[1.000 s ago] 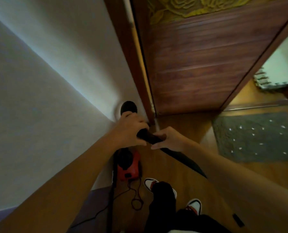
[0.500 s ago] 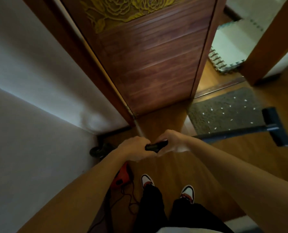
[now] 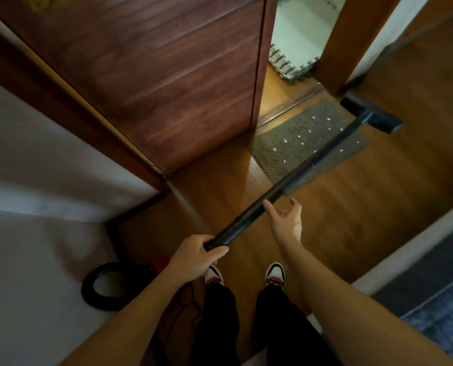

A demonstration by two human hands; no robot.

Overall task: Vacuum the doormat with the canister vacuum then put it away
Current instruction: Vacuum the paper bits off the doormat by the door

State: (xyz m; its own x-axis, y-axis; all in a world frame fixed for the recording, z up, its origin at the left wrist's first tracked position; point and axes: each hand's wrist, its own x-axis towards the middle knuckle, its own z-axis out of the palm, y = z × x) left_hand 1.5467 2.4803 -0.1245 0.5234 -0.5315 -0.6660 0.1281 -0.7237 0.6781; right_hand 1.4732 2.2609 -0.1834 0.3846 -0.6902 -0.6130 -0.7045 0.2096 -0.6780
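1 hand is gripping now: the left hand [image 3: 197, 256] is clenching the wand [image 3: 312, 161] at its near end, while the right hand [image 3: 286, 220], clamped there 0.5 s ago, is hanging open beside it. With the floor head [image 3: 373, 114] sitting just beyond the speck-strewn doormat [image 3: 286, 146], vacuuming is probably only starting.

A dark wooden door [image 3: 167, 83] stood open at far left beside a pale wall [image 3: 35, 154]. Warm wooden floor [image 3: 404, 186] spread right, with pale foam tiles [image 3: 291, 30] beyond the doorway.

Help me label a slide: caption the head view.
Left hand grips the vacuum wand, right hand open beside it, floor head just past the speckled doormat.
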